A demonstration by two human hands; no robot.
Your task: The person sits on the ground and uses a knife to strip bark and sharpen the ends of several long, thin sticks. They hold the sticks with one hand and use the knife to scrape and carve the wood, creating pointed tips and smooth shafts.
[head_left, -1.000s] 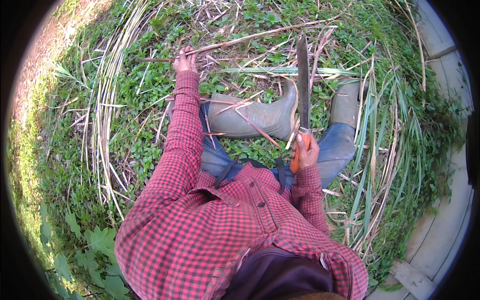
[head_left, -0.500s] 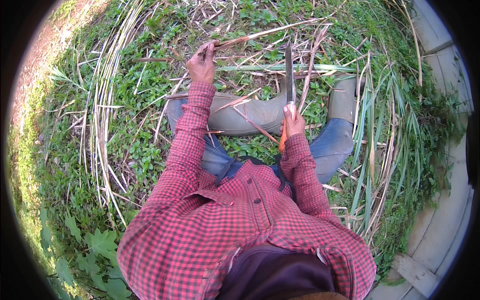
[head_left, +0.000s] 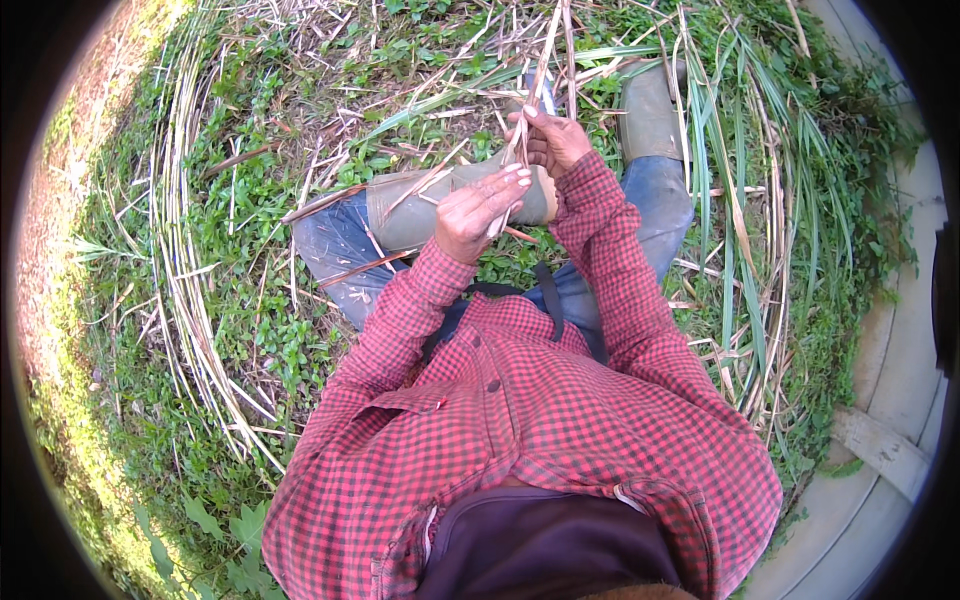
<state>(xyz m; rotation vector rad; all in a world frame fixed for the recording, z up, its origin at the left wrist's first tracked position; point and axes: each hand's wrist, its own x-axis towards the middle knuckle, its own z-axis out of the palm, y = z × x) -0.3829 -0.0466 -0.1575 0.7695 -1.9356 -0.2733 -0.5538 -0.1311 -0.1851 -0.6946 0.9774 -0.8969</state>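
Observation:
A dry tan leaf strip [head_left: 519,142] runs up and away between my hands, over the boots. My left hand [head_left: 478,214] is closed on its near end, the fingers laid along it. Just beyond, my right hand [head_left: 557,143] pinches the strip with thumb and fingers. A shiny bluish-white patch [head_left: 545,95] shows right beyond the right hand; it may be the knife's blade, but I cannot tell, and no handle is visible. Under the hands lies one olive rubber boot [head_left: 400,208], with pale scraps on it.
Long pale stalks [head_left: 180,230] lie in a curved bundle at the left. Green and dry long leaves [head_left: 745,210] are heaped at the right, beside the other boot [head_left: 648,115]. Pale boards [head_left: 880,450] edge the far right. Low weeds and dry scraps cover the ground.
My left hand has come in from the far left to beside the right hand. The right hand has moved up from its knife grip and now pinches the strip. The upright blade no longer shows clearly.

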